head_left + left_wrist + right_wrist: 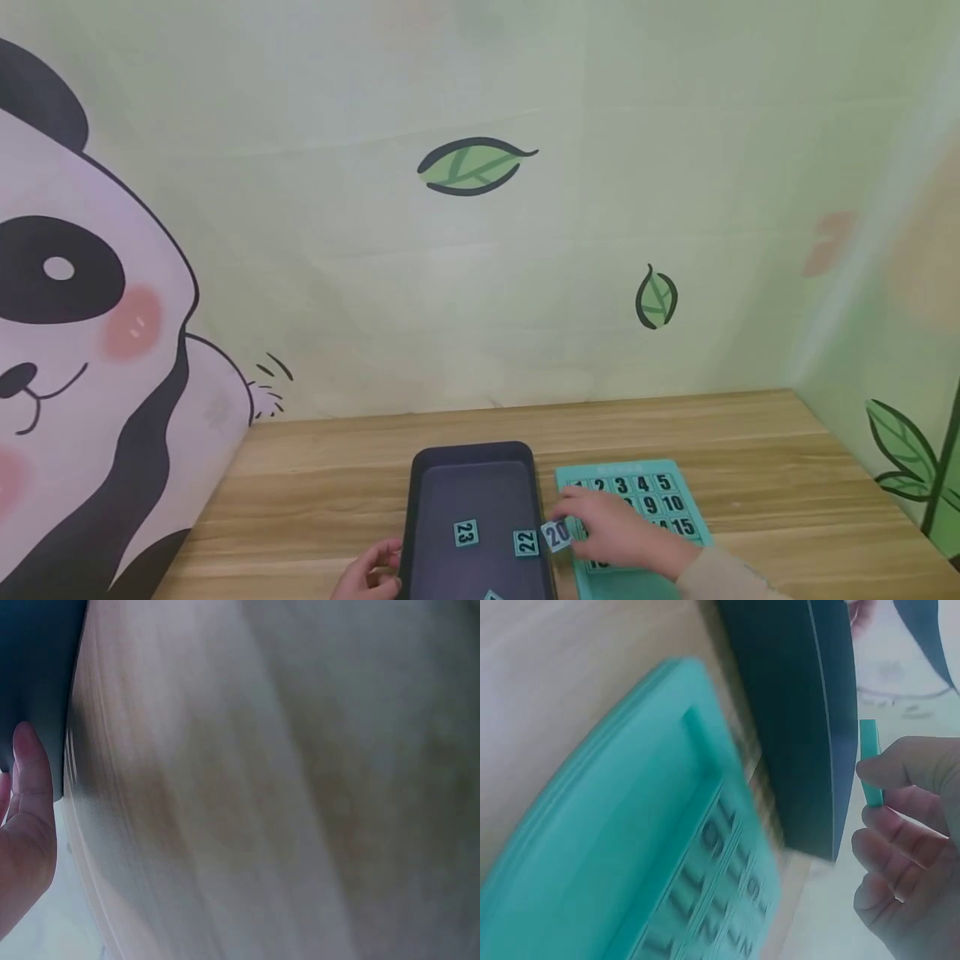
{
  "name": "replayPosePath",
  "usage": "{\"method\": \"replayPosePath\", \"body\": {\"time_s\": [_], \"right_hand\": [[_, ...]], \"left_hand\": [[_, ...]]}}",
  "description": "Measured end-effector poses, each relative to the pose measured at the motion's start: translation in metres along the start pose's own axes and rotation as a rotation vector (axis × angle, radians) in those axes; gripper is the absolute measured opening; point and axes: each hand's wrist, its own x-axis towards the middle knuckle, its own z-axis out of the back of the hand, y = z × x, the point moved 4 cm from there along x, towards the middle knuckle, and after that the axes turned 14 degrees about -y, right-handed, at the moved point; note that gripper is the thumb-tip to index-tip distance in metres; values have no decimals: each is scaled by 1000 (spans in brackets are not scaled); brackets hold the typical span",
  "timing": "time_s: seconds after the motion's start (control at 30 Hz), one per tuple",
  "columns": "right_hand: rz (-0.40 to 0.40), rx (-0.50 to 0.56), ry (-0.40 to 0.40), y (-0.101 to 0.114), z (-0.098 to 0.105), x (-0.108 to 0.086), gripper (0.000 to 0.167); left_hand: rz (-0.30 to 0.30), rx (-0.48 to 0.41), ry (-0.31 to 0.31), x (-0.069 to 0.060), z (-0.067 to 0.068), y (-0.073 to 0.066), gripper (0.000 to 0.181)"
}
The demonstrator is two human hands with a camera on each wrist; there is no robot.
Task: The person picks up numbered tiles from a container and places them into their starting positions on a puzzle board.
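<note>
My right hand (611, 529) pinches a number tile marked 20 (557, 535) between thumb and fingers, above the gap between the dark tray and the turquoise number board (630, 587). The right wrist view shows that tile (871, 761) edge-on, its side turquoise. Part of the board's rows is hidden behind the hand. Against the left outer wall of the dark tray (472, 450) rests my left hand (367, 573), its fingers touching the wall. Inside the tray lie tile 23 (466, 533), tile 22 (526, 543) near the right wall, and another tile (492, 596) cut off below.
Tray and board stand side by side on a wood-grain table (322, 475). Behind it hangs a pale green backdrop (337, 250) with a panda and leaves. The tray's raised rim stands between its tiles and the board.
</note>
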Motion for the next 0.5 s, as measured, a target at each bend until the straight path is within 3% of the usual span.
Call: {"method": "replayPosePath", "body": {"time_s": [0.2, 0.4, 0.5], "right_hand": [[-63, -2, -22, -24, 22, -18, 30], [-56, -35, -122, -41, 41, -38, 30], [-90, -27, -149, -51, 47, -48, 32]], "left_hand": [[7, -14, -2, 0, 0, 1, 58], [4, -8, 6, -1, 0, 0, 58], [7, 0, 5, -1, 0, 0, 58]]}}
